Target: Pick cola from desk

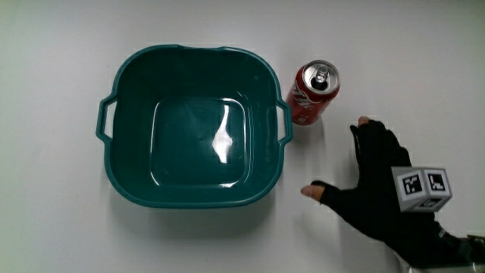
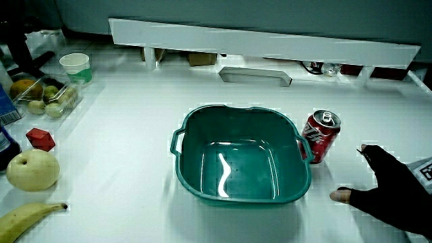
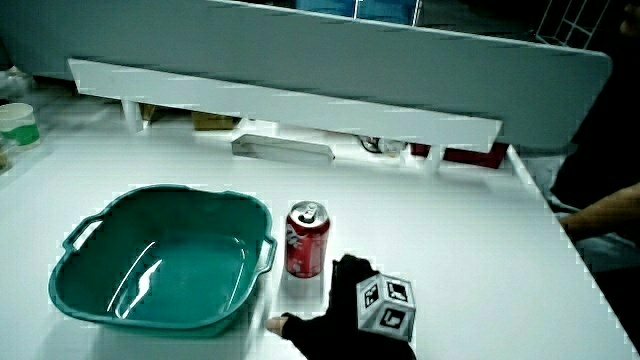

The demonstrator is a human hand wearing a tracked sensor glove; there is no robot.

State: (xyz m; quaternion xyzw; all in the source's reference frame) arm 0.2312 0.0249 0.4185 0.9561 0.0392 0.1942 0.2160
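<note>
A red cola can (image 1: pixel 314 92) stands upright on the white table, close beside the handle of a teal basin (image 1: pixel 129 91). Both side views show the can (image 2: pixel 320 137) (image 3: pixel 307 240) next to the basin (image 2: pixel 192 177) (image 3: pixel 75 290). The hand (image 1: pixel 379 178) in the black glove is nearer to the person than the can, low over the table, a short gap apart from it. Its thumb and fingers are spread wide toward the can and hold nothing. The patterned cube (image 1: pixel 422 188) sits on the back of the hand (image 2: pixel 388 182) (image 3: pixel 345 305).
The basin holds nothing. In a side view an apple (image 2: pixel 30 169), a banana (image 2: pixel 27 216), a small red object (image 2: pixel 40 139), a fruit tray (image 2: pixel 47 94) and a paper cup (image 2: pixel 75 67) lie at the table's edge past the basin. A low partition (image 2: pixel 270 44) runs along the table.
</note>
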